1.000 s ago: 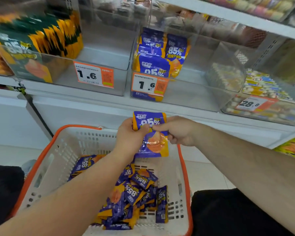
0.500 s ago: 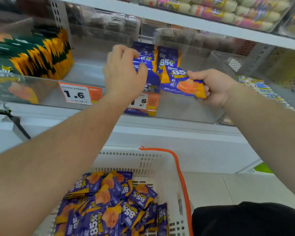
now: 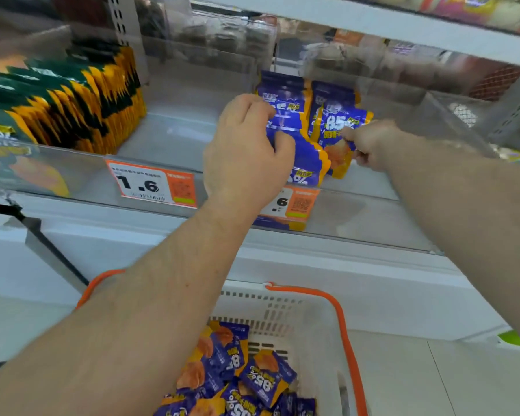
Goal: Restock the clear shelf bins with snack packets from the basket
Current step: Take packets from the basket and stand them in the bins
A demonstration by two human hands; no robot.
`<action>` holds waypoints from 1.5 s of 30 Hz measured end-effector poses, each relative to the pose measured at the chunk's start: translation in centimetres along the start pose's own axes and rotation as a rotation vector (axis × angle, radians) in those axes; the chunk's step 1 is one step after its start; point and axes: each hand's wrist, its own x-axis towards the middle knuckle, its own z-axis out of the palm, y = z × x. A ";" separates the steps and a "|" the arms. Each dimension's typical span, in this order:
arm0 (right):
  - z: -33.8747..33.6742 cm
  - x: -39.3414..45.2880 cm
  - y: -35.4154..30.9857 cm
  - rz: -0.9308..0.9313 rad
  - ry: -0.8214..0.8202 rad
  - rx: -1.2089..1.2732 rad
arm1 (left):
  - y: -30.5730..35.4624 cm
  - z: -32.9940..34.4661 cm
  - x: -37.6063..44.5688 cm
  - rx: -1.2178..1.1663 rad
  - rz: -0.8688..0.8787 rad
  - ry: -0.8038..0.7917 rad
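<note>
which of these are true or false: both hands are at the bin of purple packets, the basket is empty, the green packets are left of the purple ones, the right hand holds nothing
1. Both hands are at the clear bin of purple packets. True: the left hand holds the standing purple packets and the right hand is beside them.
2. The basket is empty. False: purple packets still lie in it.
3. The green packets stand left of the purple ones. True.
4. The right hand holds nothing. False: it pinches a purple packet.
</note>
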 end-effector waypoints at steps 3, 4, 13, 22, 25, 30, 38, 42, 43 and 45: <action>1.1 1.1 -0.4 -0.018 0.037 -0.006 | -0.1 0.0 0.0 0.010 0.017 0.016; 1.3 1.1 -0.6 -0.022 0.055 -0.010 | -0.1 0.0 0.0 0.012 0.012 0.017; 0.4 0.6 -0.6 -0.021 0.013 -0.025 | -0.1 -0.2 0.1 -0.034 0.027 -0.032; -1.8 -8.1 -1.3 -0.279 0.360 -0.102 | 1.1 -3.0 -1.7 -0.181 0.077 -0.026; -1.6 -13.1 -0.1 -0.453 0.418 -0.092 | 1.7 -2.9 -5.9 -0.199 0.213 0.060; 0.8 -18.4 4.7 -0.756 0.435 0.016 | 0.3 -1.8 -12.5 -0.269 0.215 -0.117; 6.6 -21.3 19.5 -0.388 -0.019 -0.526 | -5.5 -1.6 -21.8 -0.080 -0.186 -0.846; 9.3 -22.0 27.2 -0.014 -0.550 -0.853 | -7.7 -1.1 -24.3 -0.053 -0.300 -1.001; 9.6 -22.5 28.3 0.029 -0.665 -0.948 | -8.0 -0.9 -24.6 -0.055 -0.316 -1.019; 10.7 -23.4 30.5 0.047 -0.849 -1.105 | -9.0 -0.7 -25.4 -0.046 -0.349 -1.049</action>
